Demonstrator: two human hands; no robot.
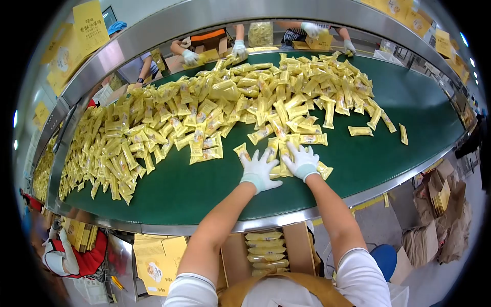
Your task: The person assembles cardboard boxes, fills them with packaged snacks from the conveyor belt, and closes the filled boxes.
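Both of my hands wear white gloves and rest on the near side of the green conveyor belt (pixel 169 197). My left hand (pixel 260 171) lies with its fingers spread over small yellow wrapped snack packets (pixel 240 151). Beside it, my right hand (pixel 300 161) is also open, its fingers stretched across several packets (pixel 324 170). Just beyond my fingertips, more packets (pixel 313 138) lie at the edge of a large heap (pixel 220 92). Below the belt, in front of my body, an open carton (pixel 297 250) holds a row of yellow packets (pixel 266 250).
Co-workers' gloved hands (pixel 239 50) reach over the belt's far side. A metal rail (pixel 204 13) spans above. Flattened yellow cartons (pixel 159 261) stand lower left, near a person in a red vest (pixel 94 256). Brown paper bags (pixel 445 220) and a blue stool (pixel 383 261) are at right.
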